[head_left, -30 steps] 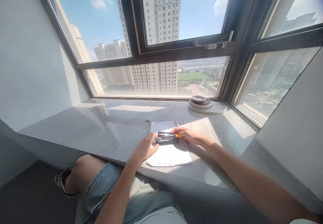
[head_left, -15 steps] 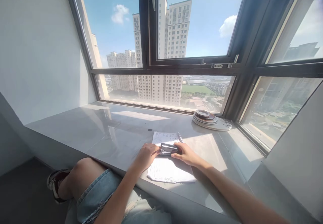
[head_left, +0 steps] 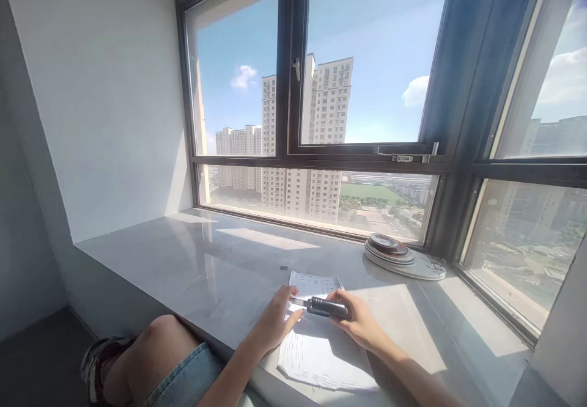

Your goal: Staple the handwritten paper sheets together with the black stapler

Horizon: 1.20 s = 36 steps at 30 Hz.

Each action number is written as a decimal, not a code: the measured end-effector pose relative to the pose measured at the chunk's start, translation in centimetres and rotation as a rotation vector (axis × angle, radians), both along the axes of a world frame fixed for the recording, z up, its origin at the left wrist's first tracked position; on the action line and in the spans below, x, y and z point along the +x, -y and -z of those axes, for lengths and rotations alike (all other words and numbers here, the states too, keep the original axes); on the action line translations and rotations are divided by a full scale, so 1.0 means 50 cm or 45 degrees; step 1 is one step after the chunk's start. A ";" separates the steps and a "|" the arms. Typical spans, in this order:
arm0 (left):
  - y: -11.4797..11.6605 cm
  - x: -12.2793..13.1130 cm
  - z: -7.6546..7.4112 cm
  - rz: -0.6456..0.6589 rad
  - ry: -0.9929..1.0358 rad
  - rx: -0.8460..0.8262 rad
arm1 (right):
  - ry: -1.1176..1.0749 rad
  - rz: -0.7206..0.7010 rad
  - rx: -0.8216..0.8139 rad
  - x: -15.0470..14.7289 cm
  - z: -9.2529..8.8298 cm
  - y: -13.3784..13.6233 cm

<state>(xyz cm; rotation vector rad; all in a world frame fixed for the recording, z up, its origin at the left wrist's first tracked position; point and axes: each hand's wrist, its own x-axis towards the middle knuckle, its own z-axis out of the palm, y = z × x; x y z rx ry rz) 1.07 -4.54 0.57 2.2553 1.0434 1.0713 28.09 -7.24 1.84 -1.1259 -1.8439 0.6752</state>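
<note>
Head camera shows it plainly enough, and from where I stand the work is all in the fingers. Just below and right of the frame's centre, the right hand [head_left: 360,321] is wrapped around the rear of a black, elongated stapler [head_left: 326,307], holding it level above a white, printed stack of paper [head_left: 316,364]. From its left end juts a narrow, silver metal strip [head_left: 299,302]. The left hand [head_left: 274,321] has thumb and forefinger parted on either side of that strip; whether they touch it, I cannot tell.

I'd judge the step to be a matter of handling that metal end. To do it well, let the right hand be the anchor, and let the left work straight along the stapler's length, since a sideways pull might bind or bend the strip. Fingertips belong on the strip's flanks, away from its tip. Staying low over the paper seems wise, should anything drop.

A small, dark grey bar [head_left: 284,267] lies on the pale, glossy tabletop [head_left: 183,266] just beyond the paper's upper left corner, within easy reach of the left hand.
</note>
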 end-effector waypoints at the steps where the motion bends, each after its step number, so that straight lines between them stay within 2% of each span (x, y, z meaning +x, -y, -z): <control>1: 0.001 -0.001 -0.002 0.007 0.009 -0.023 | -0.016 0.007 0.011 -0.001 0.000 0.001; 6: 0.007 -0.003 -0.007 0.069 0.033 -0.068 | -0.041 0.013 0.049 -0.006 -0.001 0.004; 9: 0.001 0.006 -0.006 0.035 0.169 -0.149 | -0.002 0.020 0.204 -0.005 -0.003 0.005; 11: -0.009 0.019 -0.009 -0.079 0.436 -0.335 | 0.078 0.032 0.378 -0.004 -0.001 0.005; 14: -0.025 0.044 -0.023 -0.231 1.078 -0.865 | 0.210 0.100 0.667 -0.005 0.008 0.004; 16: -0.032 0.054 -0.032 -0.198 1.489 -1.155 | 0.305 0.135 0.818 -0.006 0.013 0.004; 17: -0.035 0.056 -0.034 -0.125 1.642 -1.241 | 0.360 0.139 0.874 -0.007 0.014 0.005; 19: -0.037 0.055 -0.027 0.014 1.839 -1.425 | 0.483 0.130 0.946 -0.009 0.013 0.008; 22: -0.037 0.046 0.000 0.120 1.909 -1.618 | 0.668 0.096 0.985 -0.014 0.006 0.015; 26: -0.034 0.039 0.024 0.203 1.904 -1.661 | 0.849 0.062 1.049 -0.023 0.002 0.023; 32: -0.014 0.044 0.010 0.069 1.948 -1.618 | 0.895 0.062 1.176 -0.034 0.009 0.029; 36: -0.008 0.045 0.004 0.113 1.929 -1.621 | 0.685 0.160 1.096 -0.038 0.012 0.023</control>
